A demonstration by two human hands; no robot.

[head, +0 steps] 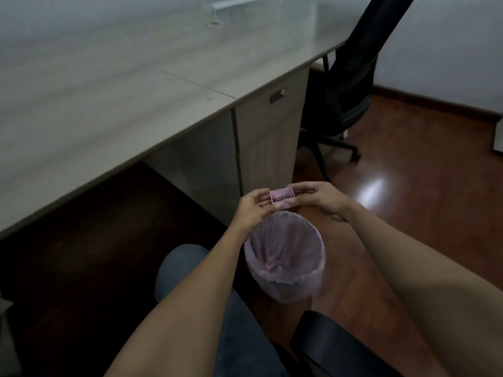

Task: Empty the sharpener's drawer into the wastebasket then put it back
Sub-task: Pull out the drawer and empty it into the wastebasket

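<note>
here both hands (253, 208) (321, 198) grip the pink drawer (282, 196) — above the wastebasket (285, 254), wood floor (408, 213).

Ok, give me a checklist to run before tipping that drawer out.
1. Drawer held at both ends, left hand, right hand: ok.
2. Drawer over the wastebasket opening: not ok, it appears to sit beyond the far rim.
3. Wastebasket lined and open: ok.
4. Drawer opening turned downward: not ok, it faces the camera.
5. Shavings inside the drawer: cannot tell, too blurred.
6. Sharpener within reach for refitting: cannot tell, not in view.
</note>
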